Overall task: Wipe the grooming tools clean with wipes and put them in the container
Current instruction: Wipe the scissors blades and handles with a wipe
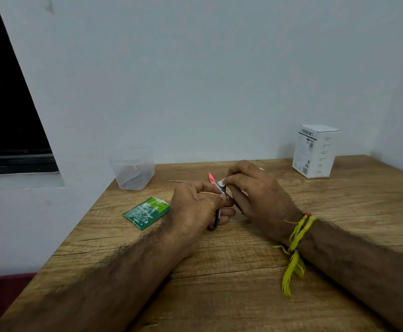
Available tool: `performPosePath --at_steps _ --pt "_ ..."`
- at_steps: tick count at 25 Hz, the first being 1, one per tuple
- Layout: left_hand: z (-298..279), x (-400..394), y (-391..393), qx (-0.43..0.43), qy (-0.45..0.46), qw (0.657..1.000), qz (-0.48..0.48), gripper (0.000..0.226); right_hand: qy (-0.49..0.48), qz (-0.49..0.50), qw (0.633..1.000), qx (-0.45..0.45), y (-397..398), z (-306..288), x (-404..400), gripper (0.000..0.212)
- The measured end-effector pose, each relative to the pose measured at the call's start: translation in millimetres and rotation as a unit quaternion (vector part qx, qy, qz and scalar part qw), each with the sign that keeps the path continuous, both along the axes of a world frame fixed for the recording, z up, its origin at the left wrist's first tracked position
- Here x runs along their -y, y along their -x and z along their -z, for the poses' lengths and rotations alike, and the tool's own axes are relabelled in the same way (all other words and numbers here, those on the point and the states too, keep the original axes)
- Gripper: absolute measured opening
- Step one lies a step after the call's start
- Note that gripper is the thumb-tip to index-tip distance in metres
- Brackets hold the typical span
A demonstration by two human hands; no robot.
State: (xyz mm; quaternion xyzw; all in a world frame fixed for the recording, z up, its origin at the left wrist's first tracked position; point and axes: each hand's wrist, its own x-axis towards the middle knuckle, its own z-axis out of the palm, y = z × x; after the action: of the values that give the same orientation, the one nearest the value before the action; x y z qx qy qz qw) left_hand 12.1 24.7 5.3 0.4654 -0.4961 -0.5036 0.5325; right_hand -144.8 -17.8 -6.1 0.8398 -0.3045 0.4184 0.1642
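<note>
Tool: small black-handled scissors with pink-tipped blades (216,188), right of clear plastic container (133,170).
Axis: tips away, handles toward person.
Left hand (195,207): fingers curled round handles.
Right hand (250,188): fingertips pinching white wipe (221,182) on blade.

left hand (195,207): I saw it low over the tabletop (219,271), fingers curled round small scissors (216,200), forearm lying on the wood | right hand (255,188): fingertips pinched a white wipe (222,182) against the blade, wrist wrapped in yellow thread (296,236), forearm angled in from the right | hands nearly touching
</note>
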Motion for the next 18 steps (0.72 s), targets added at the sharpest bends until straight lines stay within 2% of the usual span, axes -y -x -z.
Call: performPosePath --at_steps 4,12,15,18 --pt "0 2 -1 0.006 0.002 1.000 0.004 0.007 -0.043 -0.024 0.996 0.071 4 -1 6 0.010" --pt "-1 2 0 0.023 0.004 1.000 0.011 0.009 -0.076 -0.036 0.987 0.139 3 0 5 0.011" --pt "-2 0 1 0.024 0.002 1.000 0.012 0.008 -0.082 -0.028 0.976 0.201 10 -3 6 0.010" --pt "-2 1 0 0.020 0.005 1.000 0.012 0.007 -0.067 -0.025 0.978 0.195 8 -2 5 0.011"
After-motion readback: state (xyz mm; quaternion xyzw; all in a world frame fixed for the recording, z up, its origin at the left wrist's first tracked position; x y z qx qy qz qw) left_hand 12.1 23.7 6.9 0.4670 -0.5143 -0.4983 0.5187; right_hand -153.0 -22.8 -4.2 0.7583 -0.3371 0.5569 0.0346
